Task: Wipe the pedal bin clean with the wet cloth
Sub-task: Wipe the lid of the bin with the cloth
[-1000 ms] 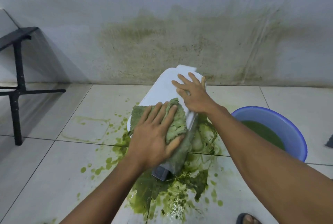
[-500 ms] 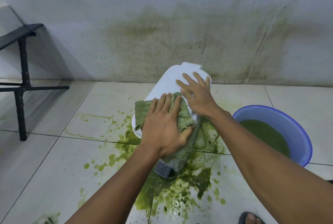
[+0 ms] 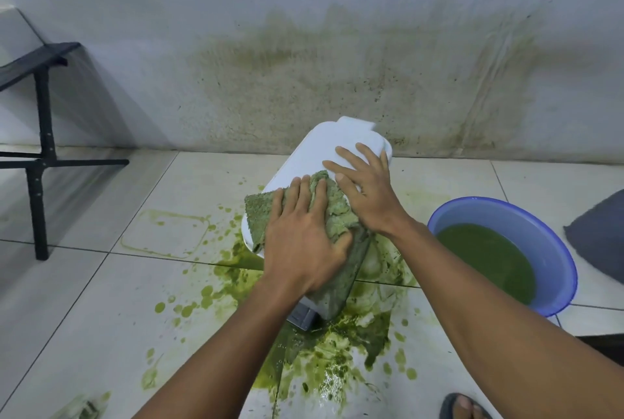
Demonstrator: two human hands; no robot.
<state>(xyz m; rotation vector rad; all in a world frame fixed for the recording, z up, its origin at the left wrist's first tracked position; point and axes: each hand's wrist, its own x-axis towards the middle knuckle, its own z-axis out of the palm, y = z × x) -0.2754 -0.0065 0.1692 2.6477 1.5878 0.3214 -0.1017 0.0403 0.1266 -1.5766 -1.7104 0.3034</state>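
Note:
The white pedal bin [image 3: 324, 148] stands on the tiled floor, its lid white and its right side smeared green. A green, soaked cloth [image 3: 260, 212] lies over the lid's near half. My left hand [image 3: 304, 236] presses flat on the cloth, fingers spread over it and thumb hooked around its right edge. My right hand [image 3: 366, 189] rests open, palm down, on the bare lid just beyond the cloth, touching it. The grey pedal [image 3: 302, 315] shows below my left wrist.
A blue basin [image 3: 553, 250] of green water sits on the floor to the right. Green puddles and splashes [image 3: 324, 361] cover the tiles around the bin. A black metal frame [image 3: 40, 148] stands at left, a grey cloth [image 3: 601, 236] at far right, my sandalled foot [image 3: 462, 408] at the bottom.
My left hand has slid the cloth up the lid, away from me, closer to my right hand. The right hand stays on the lid.

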